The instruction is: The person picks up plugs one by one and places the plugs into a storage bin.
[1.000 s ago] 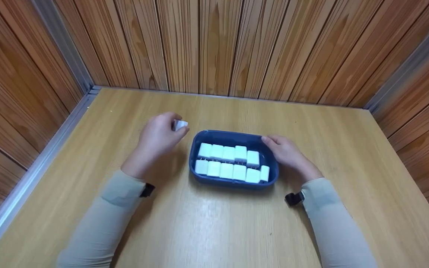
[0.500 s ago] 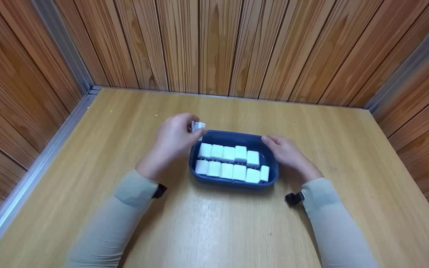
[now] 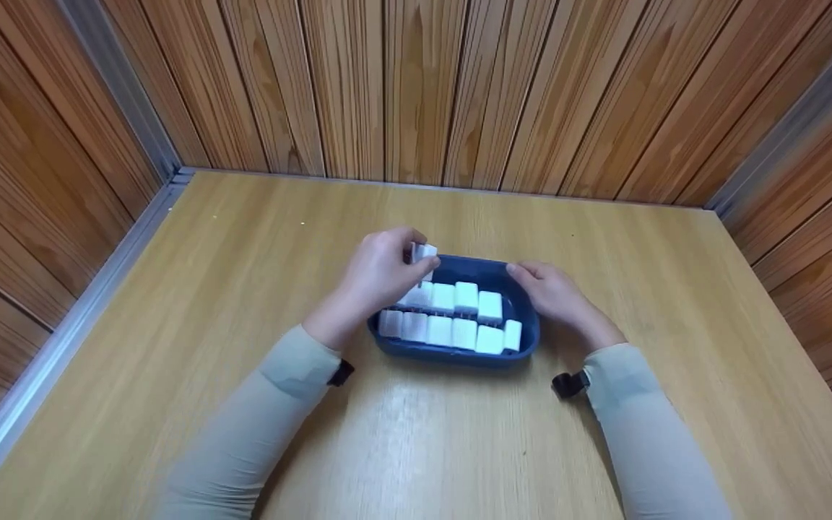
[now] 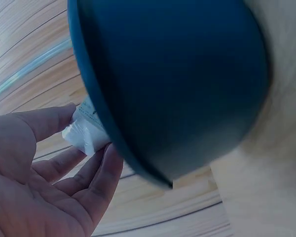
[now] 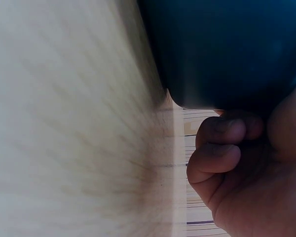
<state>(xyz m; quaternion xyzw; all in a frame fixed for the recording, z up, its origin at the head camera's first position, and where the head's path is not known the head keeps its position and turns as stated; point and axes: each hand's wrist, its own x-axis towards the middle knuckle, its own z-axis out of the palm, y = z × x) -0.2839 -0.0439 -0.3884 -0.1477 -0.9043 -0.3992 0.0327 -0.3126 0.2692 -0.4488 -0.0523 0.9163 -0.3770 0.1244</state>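
A dark blue oval-cornered bin [image 3: 452,357] stands on the table with two rows of white charger plugs [image 3: 439,330] in it; thin metal prongs show between the rows. Over the bin's far left corner, my left hand [image 3: 385,271] pinches another white charger plug [image 3: 425,252] between thumb and fingers. In the left wrist view this plug [image 4: 86,131] has a clear wrap and small print, and the bin wall hides part of it. My right hand [image 3: 553,292] grips the bin's right rim, thumb on top, fingers curled outside against the wall [image 5: 227,54].
The wooden table [image 3: 416,448] is bounded by wood-panelled walls [image 3: 416,94] at the back and sides, with a metal strip [image 3: 62,347] along the left edge. Black wrist cameras [image 3: 569,386] sit at both cuffs.
My left hand has moved right with the charger plug, from left of the bin to over its far left part. My right hand and the bin have stayed in place.
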